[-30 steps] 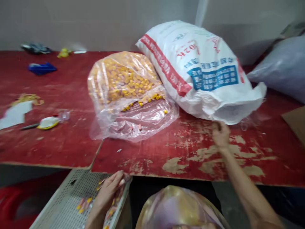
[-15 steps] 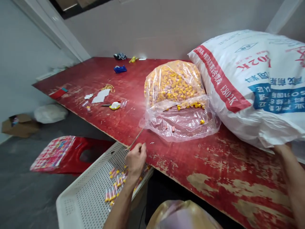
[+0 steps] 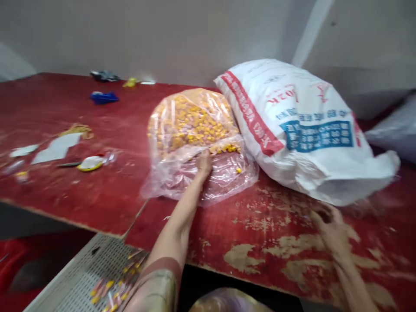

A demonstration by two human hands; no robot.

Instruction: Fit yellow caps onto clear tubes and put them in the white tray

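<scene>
My left hand (image 3: 204,164) reaches into the mouth of a clear plastic bag (image 3: 224,184), near its heap of small yellow and pink caps (image 3: 195,123). Its fingertips are hidden and blurred against the bag. Over the table at the right is my right hand (image 3: 333,227), just in front of the mouth of a big white woven sack (image 3: 325,173) printed in red and blue. Thumb and fingers curl toward each other there; blur hides whatever lies between them. A single yellow cap (image 3: 238,170) sits apart near the bag's front.
Below the table edge stands a white perforated basket (image 3: 76,264) with several small yellow-ended tubes (image 3: 110,294). On the worn red table (image 3: 107,190) lie scissors (image 3: 69,164), white paper (image 3: 56,148), yellow rubber bands (image 3: 78,129) and a blue tape dispenser (image 3: 104,98).
My left hand has gone from above the basket up to the plastic bag. My right hand has come away from the white sack's mouth. The view has swung to the right.
</scene>
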